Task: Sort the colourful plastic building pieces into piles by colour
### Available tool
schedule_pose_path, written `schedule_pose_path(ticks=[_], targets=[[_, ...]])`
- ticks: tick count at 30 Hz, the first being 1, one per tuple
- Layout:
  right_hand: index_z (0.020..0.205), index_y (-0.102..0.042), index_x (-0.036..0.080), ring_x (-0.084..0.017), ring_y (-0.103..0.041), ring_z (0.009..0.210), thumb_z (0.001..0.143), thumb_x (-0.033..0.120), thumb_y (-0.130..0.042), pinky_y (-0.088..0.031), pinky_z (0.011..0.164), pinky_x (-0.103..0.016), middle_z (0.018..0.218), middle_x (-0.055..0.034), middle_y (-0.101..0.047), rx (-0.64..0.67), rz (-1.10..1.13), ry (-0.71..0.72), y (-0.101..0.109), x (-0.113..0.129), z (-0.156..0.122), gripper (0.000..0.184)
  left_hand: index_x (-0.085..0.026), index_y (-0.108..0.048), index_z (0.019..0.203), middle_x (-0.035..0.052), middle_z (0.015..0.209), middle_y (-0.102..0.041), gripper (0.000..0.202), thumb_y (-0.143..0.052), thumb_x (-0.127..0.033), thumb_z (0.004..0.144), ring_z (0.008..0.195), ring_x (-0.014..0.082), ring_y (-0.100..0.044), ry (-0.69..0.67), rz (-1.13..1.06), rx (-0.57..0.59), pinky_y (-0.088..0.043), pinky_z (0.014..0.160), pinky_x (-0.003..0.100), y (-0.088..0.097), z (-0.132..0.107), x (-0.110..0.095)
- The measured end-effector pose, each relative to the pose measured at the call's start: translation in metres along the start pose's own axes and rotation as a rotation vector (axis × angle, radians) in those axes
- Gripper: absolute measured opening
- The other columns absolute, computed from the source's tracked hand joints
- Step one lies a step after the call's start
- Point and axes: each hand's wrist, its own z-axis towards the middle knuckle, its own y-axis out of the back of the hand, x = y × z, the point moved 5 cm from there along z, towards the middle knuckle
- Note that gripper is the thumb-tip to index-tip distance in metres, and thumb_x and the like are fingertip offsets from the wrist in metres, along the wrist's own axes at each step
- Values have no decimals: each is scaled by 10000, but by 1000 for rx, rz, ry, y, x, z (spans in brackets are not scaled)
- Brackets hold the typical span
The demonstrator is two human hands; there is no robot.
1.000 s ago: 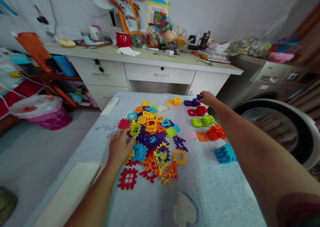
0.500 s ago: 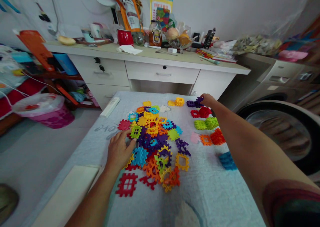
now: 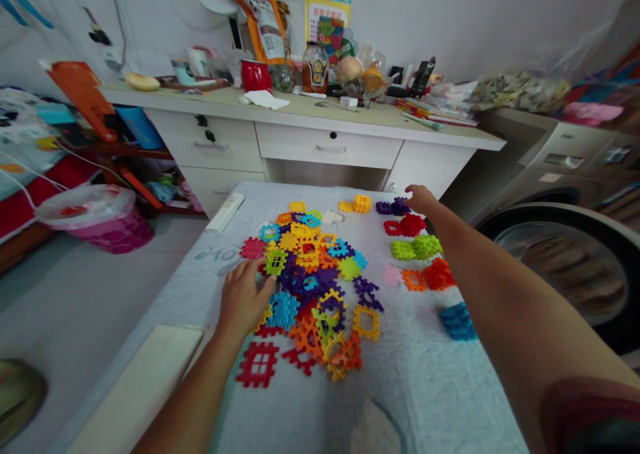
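My left hand (image 3: 245,295) is at the left side of a heap of colourful plastic interlocking tiles (image 3: 309,249). Its thumb and fingers pinch a green window-shaped tile (image 3: 275,262). At the far right of the table, my right hand (image 3: 421,198) hovers just beside a stack of purple tiles (image 3: 399,206), fingers apart and nothing visible in them. Nearer me along that side are red tiles (image 3: 412,225), green tiles (image 3: 427,247), orange tiles (image 3: 439,274) and blue tiles (image 3: 459,321). A yellow stack (image 3: 363,203) sits left of the purple one.
A white cabinet (image 3: 330,141) with a cluttered top stands behind the cloth-covered table (image 3: 410,387). To the right is a washing machine (image 3: 560,147) with its round door open. A white box-like strip (image 3: 226,213) lies at the table's far left corner; a pink bin (image 3: 115,227) stands on the floor.
My right hand has let go of a purple tile, which now lies with the purple stack, and has lifted slightly. My left hand stays at the green tile. The view has shifted a little.
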Motion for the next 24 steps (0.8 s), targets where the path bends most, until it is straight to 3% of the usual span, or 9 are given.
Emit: schedule_pose_path(ticks=[3,7,10,14,16,19,24], targets=[[1258,-665,113,-212,-650,868,789,175,-674,-538,827,-324,1183,-173,-624,-85,96,31,14,16,-9,473,-200,-614,1169,104,1188,-670,367,-519,-405,880,1136,295,-596,5,0,-1,-439,1013,465,0,0,-1],[1217,-675,151,-228,-653,943,815,190,-650,-538,863,-347,1201,-150,-629,-171,264,168,32,59,-38,406,-202,-613,1162,109,1198,-665,358,-527,-399,875,1152,296,-590,12,-5,-11,-435,1022,470,1,-1,-2],[1191,-672,166,-198,-656,911,838,194,-642,-529,856,-335,1156,-107,-679,-106,365,320,34,98,-79,355,-199,-616,1152,111,1202,-665,352,-524,-395,875,1156,299,-589,22,-10,-10,-430,1031,477,1,-1,-3],[1072,-709,153,-166,-636,792,862,141,-598,-497,780,-293,904,-55,-713,138,414,539,16,142,-153,238,-198,-621,1147,104,1186,-671,347,-531,-386,869,1148,297,-592,41,-6,2,-437,1021,465,1,-1,-3],[975,-730,158,-163,-622,778,836,109,-604,-484,773,-286,869,-47,-701,246,411,655,2,157,-188,194,-194,-621,1153,107,1192,-671,352,-535,-380,867,1151,300,-590,46,-4,11,-436,1021,466,1,0,-3],[1037,-748,179,-206,-605,969,808,80,-612,-461,915,-335,1037,-88,-685,244,368,790,-17,170,-226,284,-194,-621,1166,113,1215,-668,358,-534,-375,869,1174,300,-583,47,-11,22,-427,1033,474,1,0,-3],[1317,-672,300,-283,-437,1300,812,56,-515,-355,1083,-469,1454,-93,-493,183,255,722,-43,177,-244,582,-200,-625,1168,113,1222,-664,356,-539,-365,865,1179,296,-580,56,-25,17,-424,1038,482,2,0,-4]])
